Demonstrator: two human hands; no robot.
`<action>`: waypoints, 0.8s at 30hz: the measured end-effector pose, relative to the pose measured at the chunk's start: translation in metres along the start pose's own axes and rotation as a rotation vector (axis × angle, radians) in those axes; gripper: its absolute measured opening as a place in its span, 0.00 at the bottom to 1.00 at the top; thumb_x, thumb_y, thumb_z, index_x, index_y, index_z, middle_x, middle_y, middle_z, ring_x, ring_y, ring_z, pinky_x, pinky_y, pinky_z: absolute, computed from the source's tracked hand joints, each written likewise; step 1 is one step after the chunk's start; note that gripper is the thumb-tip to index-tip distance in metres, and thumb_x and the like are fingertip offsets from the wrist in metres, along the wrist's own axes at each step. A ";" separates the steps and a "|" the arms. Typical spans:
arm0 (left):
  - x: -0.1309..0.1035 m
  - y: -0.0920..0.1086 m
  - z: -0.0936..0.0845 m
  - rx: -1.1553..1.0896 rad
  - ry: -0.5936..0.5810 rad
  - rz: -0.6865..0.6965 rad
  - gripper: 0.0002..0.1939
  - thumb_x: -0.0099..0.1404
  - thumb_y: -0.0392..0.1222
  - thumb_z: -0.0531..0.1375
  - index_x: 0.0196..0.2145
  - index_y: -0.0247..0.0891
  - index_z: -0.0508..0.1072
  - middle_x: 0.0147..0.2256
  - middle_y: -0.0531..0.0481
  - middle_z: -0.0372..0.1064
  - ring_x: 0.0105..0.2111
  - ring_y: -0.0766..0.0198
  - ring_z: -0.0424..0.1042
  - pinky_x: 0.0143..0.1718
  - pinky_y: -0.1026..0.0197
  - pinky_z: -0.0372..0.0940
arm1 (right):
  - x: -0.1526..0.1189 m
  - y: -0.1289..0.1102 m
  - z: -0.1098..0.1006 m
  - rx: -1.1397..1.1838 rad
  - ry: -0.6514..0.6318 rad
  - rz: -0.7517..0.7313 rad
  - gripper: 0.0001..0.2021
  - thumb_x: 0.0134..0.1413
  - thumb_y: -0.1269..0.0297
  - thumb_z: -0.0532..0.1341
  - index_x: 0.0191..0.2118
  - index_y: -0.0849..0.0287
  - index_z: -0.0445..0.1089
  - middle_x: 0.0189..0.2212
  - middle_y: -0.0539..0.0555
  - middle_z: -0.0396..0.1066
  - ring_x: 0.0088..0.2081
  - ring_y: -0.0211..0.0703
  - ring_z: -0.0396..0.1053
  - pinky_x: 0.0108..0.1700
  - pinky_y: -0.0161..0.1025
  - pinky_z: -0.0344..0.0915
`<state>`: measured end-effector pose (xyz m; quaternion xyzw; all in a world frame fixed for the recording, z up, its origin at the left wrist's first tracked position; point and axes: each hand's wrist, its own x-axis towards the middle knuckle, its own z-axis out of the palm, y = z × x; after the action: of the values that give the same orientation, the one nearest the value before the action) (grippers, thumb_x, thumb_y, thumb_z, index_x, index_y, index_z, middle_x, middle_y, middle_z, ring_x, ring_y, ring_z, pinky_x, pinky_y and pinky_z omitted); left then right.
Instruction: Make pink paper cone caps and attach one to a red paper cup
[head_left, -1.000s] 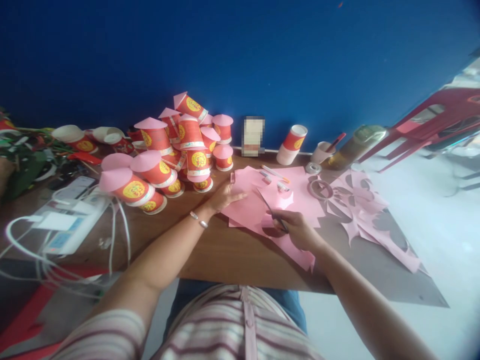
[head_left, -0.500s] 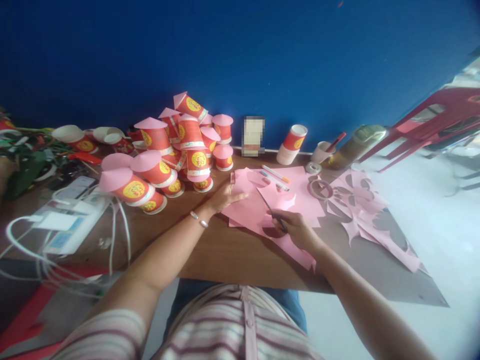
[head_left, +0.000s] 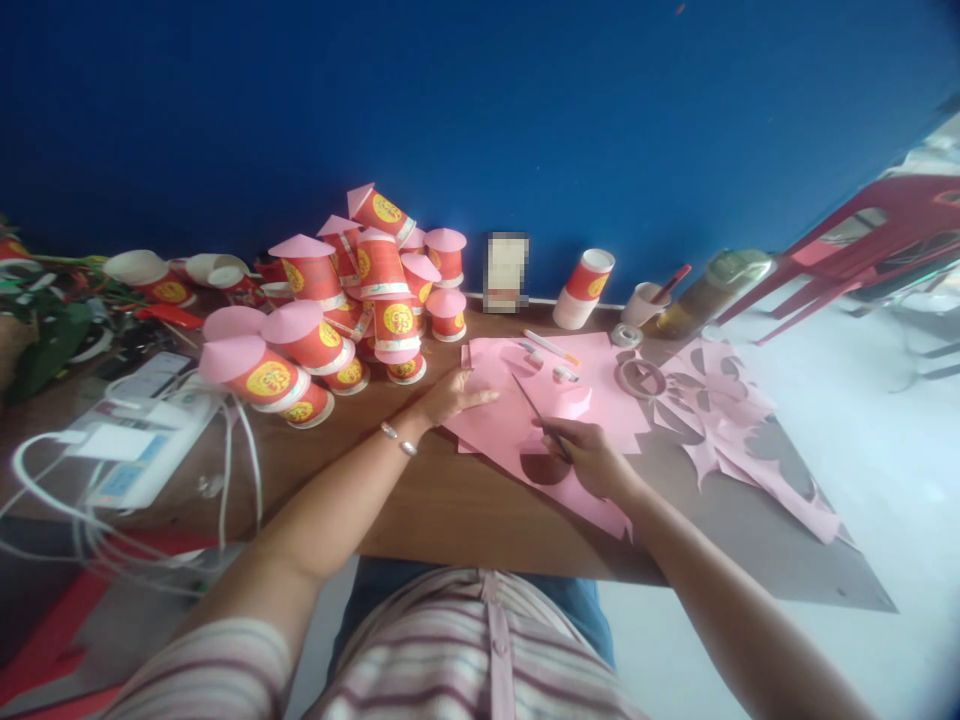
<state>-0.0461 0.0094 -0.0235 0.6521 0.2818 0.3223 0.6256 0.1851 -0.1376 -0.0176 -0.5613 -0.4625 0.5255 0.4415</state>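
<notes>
My left hand is at the left edge of a pink paper sheet, its fingers closed on the edge and its thumb stretched over the top. In my right hand is a pair of scissors, the thin dark blades pointing up and left across the sheet. Round cut-outs show in this sheet, one of them just below the right hand. Under it lies more pink paper, with several pens on top. The fingers inside the scissor handles are partly hidden.
Red paper cups with pink cone tops are piled at the left. A power strip with white cables lies nearer. To the right are a tape roll, cut pink scraps, stacked cups and a bottle. A blue wall closes off the back.
The cut part of the sheet by the blades has shifted, showing more of the pens and the round hole. My right hand has barely moved; my left hand stays at the edge.
</notes>
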 end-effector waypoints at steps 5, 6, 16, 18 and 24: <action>0.002 0.003 0.001 -0.048 0.076 0.054 0.25 0.58 0.49 0.72 0.50 0.35 0.79 0.45 0.43 0.80 0.52 0.47 0.76 0.58 0.46 0.69 | -0.001 0.005 -0.008 -0.063 0.075 -0.051 0.28 0.50 0.44 0.70 0.48 0.62 0.80 0.25 0.52 0.71 0.26 0.38 0.64 0.29 0.39 0.64; 0.002 0.003 0.001 -0.061 0.122 0.077 0.25 0.58 0.48 0.72 0.51 0.35 0.79 0.47 0.42 0.80 0.53 0.46 0.76 0.58 0.46 0.69 | -0.002 0.003 -0.012 -0.140 0.105 -0.090 0.27 0.52 0.44 0.69 0.50 0.61 0.79 0.27 0.53 0.73 0.27 0.39 0.65 0.30 0.40 0.66; 0.002 -0.005 -0.003 -0.152 0.148 0.026 0.29 0.57 0.46 0.72 0.55 0.36 0.77 0.53 0.40 0.78 0.55 0.45 0.76 0.58 0.45 0.71 | 0.014 -0.009 -0.044 -1.152 0.385 -0.465 0.19 0.60 0.63 0.62 0.56 0.57 0.73 0.40 0.60 0.79 0.44 0.57 0.72 0.46 0.49 0.68; 0.002 -0.004 -0.004 -0.140 0.168 0.029 0.29 0.56 0.47 0.73 0.54 0.36 0.77 0.52 0.40 0.78 0.54 0.45 0.76 0.57 0.44 0.71 | 0.020 -0.003 -0.043 -1.145 0.312 -0.475 0.22 0.59 0.64 0.63 0.59 0.57 0.70 0.43 0.61 0.79 0.46 0.57 0.72 0.46 0.48 0.69; -0.002 -0.001 -0.005 -0.204 0.104 0.009 0.23 0.58 0.48 0.71 0.49 0.36 0.80 0.45 0.42 0.81 0.48 0.47 0.79 0.51 0.48 0.74 | 0.037 0.002 -0.035 -1.114 0.136 -0.494 0.21 0.60 0.70 0.60 0.58 0.55 0.71 0.53 0.61 0.77 0.54 0.57 0.71 0.51 0.50 0.70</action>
<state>-0.0516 0.0113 -0.0250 0.5687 0.2767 0.3855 0.6719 0.2208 -0.1021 -0.0240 -0.6163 -0.7548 0.0498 0.2189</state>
